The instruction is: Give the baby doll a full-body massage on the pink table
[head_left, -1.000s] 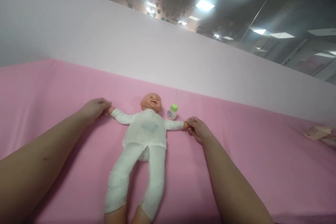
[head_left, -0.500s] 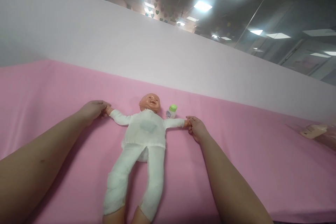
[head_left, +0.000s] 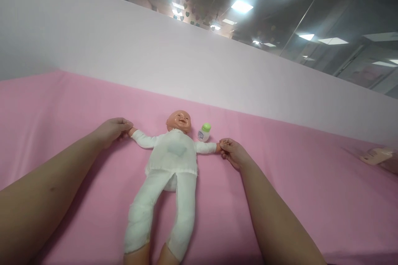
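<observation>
A baby doll (head_left: 172, 155) with a white cloth body lies on its back on the pink sheet (head_left: 102, 198), its arms stretched out to both sides and its head away from me. My left hand (head_left: 115, 131) is closed around the doll's hand on the left. On the other side, my right hand (head_left: 232, 152) pinches the doll's other hand between thumb and fingers. Just beside the doll's head stands a small clear bottle (head_left: 204, 132) with a green cap, apart from both my hands. The doll's feet run out of view at the bottom.
A white wall or panel (head_left: 155, 58) rises behind the pink surface, with glass above it reflecting ceiling lights. Toward the far right edge lies a blurred beige object (head_left: 376, 156), partly out of view.
The view has shifted very slightly. The doll's arm on the right is drawn in a little, with my right hand still holding its hand. My left hand keeps its hold.
</observation>
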The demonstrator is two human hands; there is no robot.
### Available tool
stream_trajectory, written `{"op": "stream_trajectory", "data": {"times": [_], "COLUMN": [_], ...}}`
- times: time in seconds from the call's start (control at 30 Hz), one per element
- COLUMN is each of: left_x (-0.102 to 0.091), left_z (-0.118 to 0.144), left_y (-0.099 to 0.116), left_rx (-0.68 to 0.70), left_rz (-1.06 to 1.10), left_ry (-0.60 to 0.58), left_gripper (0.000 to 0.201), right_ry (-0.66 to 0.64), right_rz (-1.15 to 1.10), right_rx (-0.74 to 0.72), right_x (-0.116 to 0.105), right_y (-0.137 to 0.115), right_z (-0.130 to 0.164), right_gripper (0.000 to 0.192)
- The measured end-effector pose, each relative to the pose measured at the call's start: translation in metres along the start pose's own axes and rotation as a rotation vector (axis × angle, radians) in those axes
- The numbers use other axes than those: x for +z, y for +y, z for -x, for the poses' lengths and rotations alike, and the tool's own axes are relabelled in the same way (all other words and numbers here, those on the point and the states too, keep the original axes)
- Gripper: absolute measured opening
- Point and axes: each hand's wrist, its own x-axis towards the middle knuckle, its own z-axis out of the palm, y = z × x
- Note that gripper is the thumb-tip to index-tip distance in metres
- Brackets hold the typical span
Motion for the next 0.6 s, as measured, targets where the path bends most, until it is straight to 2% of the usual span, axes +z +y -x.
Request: {"op": "stream_trajectory", "data": {"times": [0.17,0.37,0.5,0.6], "left_x": [-0.0017,-0.0003,-0.0013,-0.0016], "left_z": [-0.0032,-0.0049,-0.0073,-0.0062], "left_y": [-0.0071,-0.0093,-0.0111,-0.0097], "left_rx": [0.037,0.044,0.01,0.009], "left_rz": [-0.097,-0.1,-0.065,-0.027], "left_ry": [0.024,0.036,0.018,-0.002], "left_gripper": [0.031,0.024,0.027,0.037], "right_ry": [0.018,0.093,0.14,0.126], "right_rz": [0.081,0.127,0.105,0.063], "right_rx": [0.014,0.011,-0.003,-0.002], "right_x": [0.0042,0.0086,0.0095,0.0079], "right_y": [0.0022,0.0041,0.0047,0.0029], "right_z": [-0.0016,-0.0031,-0.0054,-0.0042], "right_gripper": [0.036,0.039,0.027,0.016]}}
